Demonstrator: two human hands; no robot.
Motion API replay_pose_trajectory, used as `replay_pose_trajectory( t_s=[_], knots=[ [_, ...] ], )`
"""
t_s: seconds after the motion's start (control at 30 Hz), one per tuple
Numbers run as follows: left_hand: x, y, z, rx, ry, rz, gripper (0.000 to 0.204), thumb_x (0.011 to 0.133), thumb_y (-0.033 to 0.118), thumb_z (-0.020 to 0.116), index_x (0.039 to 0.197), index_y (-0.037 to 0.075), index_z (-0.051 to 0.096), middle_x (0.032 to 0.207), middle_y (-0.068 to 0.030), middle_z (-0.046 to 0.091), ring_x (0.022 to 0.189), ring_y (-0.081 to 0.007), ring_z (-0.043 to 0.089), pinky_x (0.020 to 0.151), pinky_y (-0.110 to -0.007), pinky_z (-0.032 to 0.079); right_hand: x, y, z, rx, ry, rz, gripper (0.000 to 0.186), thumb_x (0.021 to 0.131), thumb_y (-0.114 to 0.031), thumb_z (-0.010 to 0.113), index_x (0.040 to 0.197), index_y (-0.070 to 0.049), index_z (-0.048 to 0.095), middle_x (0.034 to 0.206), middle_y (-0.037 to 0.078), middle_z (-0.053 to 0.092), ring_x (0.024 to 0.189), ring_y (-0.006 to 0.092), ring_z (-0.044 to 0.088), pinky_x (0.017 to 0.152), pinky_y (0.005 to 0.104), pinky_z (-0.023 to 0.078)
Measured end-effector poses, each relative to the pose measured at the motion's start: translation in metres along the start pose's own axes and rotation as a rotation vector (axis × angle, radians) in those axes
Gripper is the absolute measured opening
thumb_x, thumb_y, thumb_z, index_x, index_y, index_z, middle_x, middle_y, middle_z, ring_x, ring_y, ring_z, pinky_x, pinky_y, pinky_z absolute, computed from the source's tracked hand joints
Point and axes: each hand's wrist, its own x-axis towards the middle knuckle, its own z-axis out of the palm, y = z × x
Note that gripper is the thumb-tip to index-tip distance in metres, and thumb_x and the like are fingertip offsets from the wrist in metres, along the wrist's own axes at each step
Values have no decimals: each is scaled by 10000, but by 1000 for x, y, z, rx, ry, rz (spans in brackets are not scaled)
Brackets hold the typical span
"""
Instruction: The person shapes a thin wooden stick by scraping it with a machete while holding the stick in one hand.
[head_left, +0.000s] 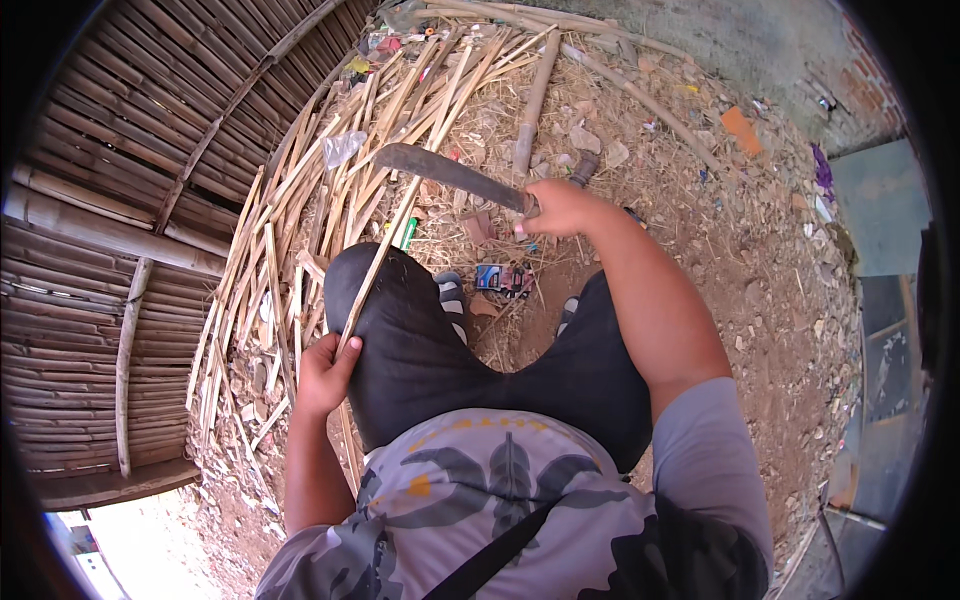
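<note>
My right hand is closed round the handle of a machete. Its dark, broad blade reaches out to the left and crosses above a long, pale bamboo strip; whether blade and strip touch, I cannot tell. Beside my left knee, my left hand grips that strip, thumb on top. From there the strip slants forward over the dark trouser leg toward the pile, and its near end runs back past my left forearm. The butt of the machete's handle shows beyond my right fist.
A heap of split bamboo strips covers the ground at the left, along a bamboo slat wall. Ahead lie a thick pole and a longer pole. Between my feet is a small coloured packet. Rubble and straw litter the dirt.
</note>
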Motion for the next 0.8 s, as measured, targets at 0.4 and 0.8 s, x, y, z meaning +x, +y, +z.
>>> replay_pose_trajectory(
  t_s=[0.4,0.8],
  knots=[
    [-8,13,7,225,125,8,420,965,348,733,750,7,615,558,-57,530,533,-133,466,513,-354,398,-5,0,-11,-156,131,-58,469,796,-395,824,1103,-55,723,1003,218,723,986,395,696,875,470,543],
    [-9,19,5,376,148,69,475,936,443,712,752,18,608,623,-193,617,573,-373,619,568,-449,469,-15,-6,-17,-79,155,8,440,782,-412,833,1024,-55,748,995,219,723,963,383,701,859,460,547]
  ],
)
